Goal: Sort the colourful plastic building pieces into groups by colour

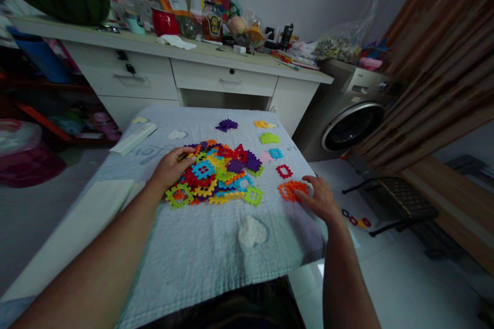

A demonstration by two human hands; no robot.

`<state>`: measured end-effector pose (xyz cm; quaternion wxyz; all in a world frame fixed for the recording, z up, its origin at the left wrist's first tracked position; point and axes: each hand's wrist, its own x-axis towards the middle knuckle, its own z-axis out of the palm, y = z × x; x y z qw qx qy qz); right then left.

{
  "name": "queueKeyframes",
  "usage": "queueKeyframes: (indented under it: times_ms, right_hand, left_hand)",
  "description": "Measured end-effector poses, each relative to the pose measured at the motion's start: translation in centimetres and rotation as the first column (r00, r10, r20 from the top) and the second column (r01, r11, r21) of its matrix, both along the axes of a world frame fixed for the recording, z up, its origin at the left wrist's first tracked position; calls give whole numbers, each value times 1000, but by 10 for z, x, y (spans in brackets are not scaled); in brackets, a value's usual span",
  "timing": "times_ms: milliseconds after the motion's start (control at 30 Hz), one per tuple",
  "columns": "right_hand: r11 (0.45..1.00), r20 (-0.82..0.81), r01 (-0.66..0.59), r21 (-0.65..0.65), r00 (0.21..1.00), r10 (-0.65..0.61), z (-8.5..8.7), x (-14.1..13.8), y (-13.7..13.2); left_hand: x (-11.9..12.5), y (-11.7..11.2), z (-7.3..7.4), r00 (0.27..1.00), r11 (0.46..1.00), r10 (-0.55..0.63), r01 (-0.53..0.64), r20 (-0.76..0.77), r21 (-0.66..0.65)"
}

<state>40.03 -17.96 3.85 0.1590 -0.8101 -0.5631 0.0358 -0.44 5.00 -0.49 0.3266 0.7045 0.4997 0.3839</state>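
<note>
A heap of plastic interlocking building pieces (234,166) in many colours lies in the middle of the cloth-covered table (185,257). My left hand (173,167) rests at the heap's left edge, thumb and fingers apart against the pieces; some fingertips are hidden. On the right, my right hand (319,198) is at a small cluster of orange pieces (290,190). Its thumb touches their right side and its forefinger is stretched out, apart from the thumb. Beyond the cluster lie a red square frame piece (284,171), a blue piece (276,153) and a lime green group (269,138).
Purple pieces (226,125) and yellow-orange pieces (261,124) lie towards the table's far side. A long white box (134,139) sits at the far left. Behind stands a cluttered white desk (224,82), with a washing machine (347,113) to its right. Several pieces (363,223) are on the floor.
</note>
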Motion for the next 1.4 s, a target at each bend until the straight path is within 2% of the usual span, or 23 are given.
queueKeyframes:
  times_ms: [133, 333, 467, 567, 633, 733, 800, 900, 1000, 1100, 1233, 1300, 1400]
  right_hand:
    - [992, 8, -125, -5, 992, 125, -3, -17, 8]
    - [984, -16, -172, -46, 985, 171, -4, -20, 10]
    - [986, 12, -159, -55, 987, 160, 8, -24, 14]
    - [980, 18, -199, -28, 980, 199, 23, -42, 24]
    - [946, -14, -324, -28, 946, 323, 32, -62, 31]
    - [851, -74, -520, -71, 854, 515, 34, -94, 38]
    - [823, -87, -554, -124, 832, 548, 29, -110, 41]
    - [822, -94, -544, -171, 839, 536, 21, -118, 42]
    - [820, -144, -547, -167, 837, 528, 26, -115, 43]
    - [810, -204, -561, -171, 825, 528, 41, -105, 49]
    - [798, -237, -595, -97, 793, 562, 56, -79, 73]
    - [819, -278, -574, 0, 787, 551, 57, -60, 95]
    - [921, -377, -374, 109, 842, 386, 53, -32, 136]
  left_hand:
    - [0, 1, -1, 1000, 1000, 0, 0, 0, 5]
    - [0, 0, 0, 1000, 999, 1, -1, -5, 32]
    - [0, 0, -1, 1000, 999, -9, 9, 12, 36]
    - [0, 2, -5, 999, 999, -29, 28, 45, 31]
    - [0, 3, -7, 998, 999, -30, 29, 56, 31]
    - [0, 3, -8, 998, 999, -22, 20, 60, 26]
    - [1, 2, -6, 997, 1000, -20, 19, 69, 17]
    - [2, -1, -2, 997, 1000, -23, 23, 73, 4]
    - [3, -4, 3, 998, 1000, -20, 20, 58, 4]
    - [2, -5, 5, 999, 1000, -19, 19, 35, 2]
    - [1, -4, 3, 999, 1000, -23, 23, 26, 6]
    - [1, -3, 2, 999, 1000, -22, 22, 28, 13]
    - [1, -4, 3, 999, 1000, -24, 24, 25, 14]
